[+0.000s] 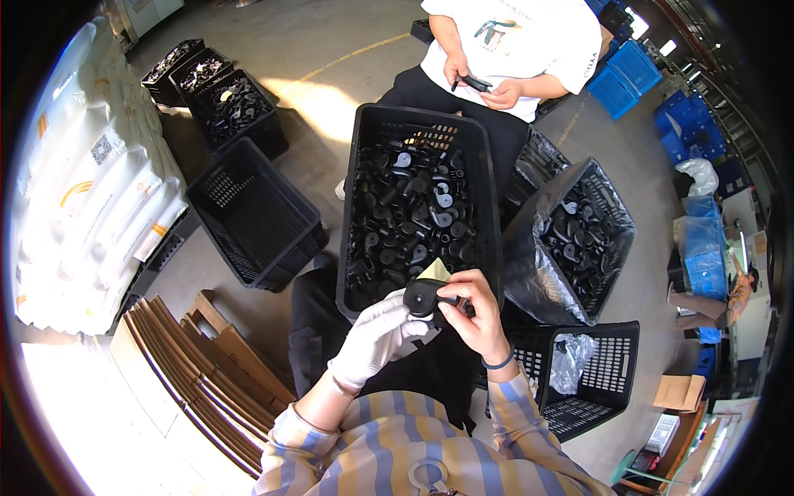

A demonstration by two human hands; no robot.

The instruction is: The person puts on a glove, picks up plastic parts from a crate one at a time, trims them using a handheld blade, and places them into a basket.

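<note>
We hold a black disc-shaped plastic part point(420, 299) over the near end of a black plastic crate point(490, 190) filled with black fittings point(405, 211). Our gloved left hand point(370, 343) grips its left edge; our bare right hand's point(478, 321) thumb and forefinger pinch its right side.

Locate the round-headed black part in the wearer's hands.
In the head view, the round-headed black part is just below centre, between the gloved left hand and bare right hand, over the near end of the large black crate.
</note>
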